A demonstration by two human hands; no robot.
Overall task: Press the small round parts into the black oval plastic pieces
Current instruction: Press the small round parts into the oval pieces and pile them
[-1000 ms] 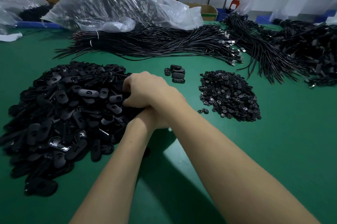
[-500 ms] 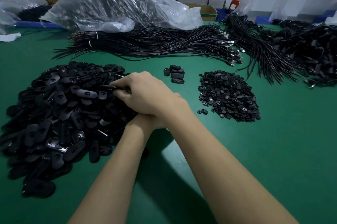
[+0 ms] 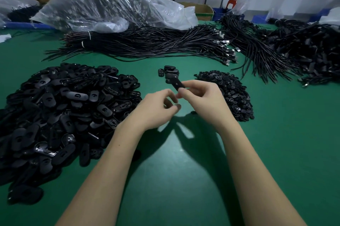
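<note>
Now, in the head view, both hands are raised above the green desk (image 3: pixel 184 179), between the two heaps. A second ago they were crossed, with the right hand (image 3: pixel 204 100) reaching over the left wrist into the big pile of black oval pieces (image 3: pixel 60 115) on the left; half a second ago its fingers were closing on one piece there. Since then the arms have uncrossed and the hands have come to the middle.

The right hand pinches one oval piece (image 3: pixel 177 84) by its near end between thumb and fingers, the far end tilted up and away. The left hand (image 3: pixel 158 108) sits just beside it with its fingers curled in close to the thumb; something small may be held at the fingertips, but motion blur hides it, so I cannot tell whether a round part is already in that hand.

The heap of small round parts (image 3: pixel 231 95) lies to the right, partly behind the right hand. A few oval pieces (image 3: pixel 170 74), seemingly done, sit in a small cluster farther back in the middle, apart from both heaps.

The pick of an oval piece looks complete, and the pressing step is next: a round part must meet the piece's hole. Very little of the pile seems finished.

Bundled black cables (image 3: pixel 147 43) and a clear plastic bag (image 3: pixel 110 5) lie at the back.
</note>
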